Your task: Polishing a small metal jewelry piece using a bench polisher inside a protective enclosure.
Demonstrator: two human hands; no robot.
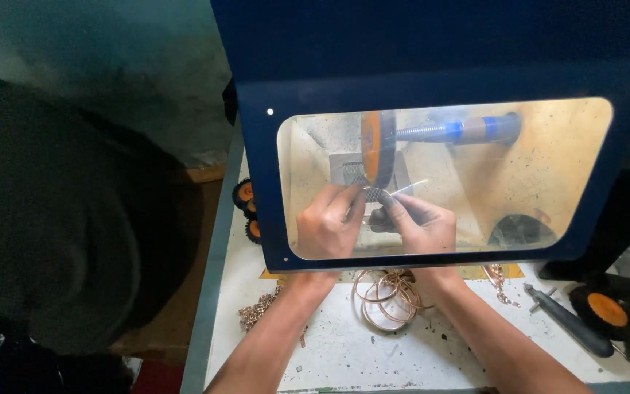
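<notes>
Blue hood [257,146] with clear window [548,175] covers the wheel [377,149]. Left hand [327,222] and right hand [421,225] both pinch a small metal piece [375,195] against the wheel's lower edge. Piece looks light, stiff, slippery; grip the ends. Bangles [386,295] lie on the bench [344,350].

Piece [375,194] pinched between both hands: too small and glare-blurred to identify. Wheel [378,148]: seen edge-on through the window [548,168], lower rim hidden by fingers. Forearms: cut off at the bottom edge. Brush wheels [245,197]: partly hidden behind the hood [432,44].
</notes>
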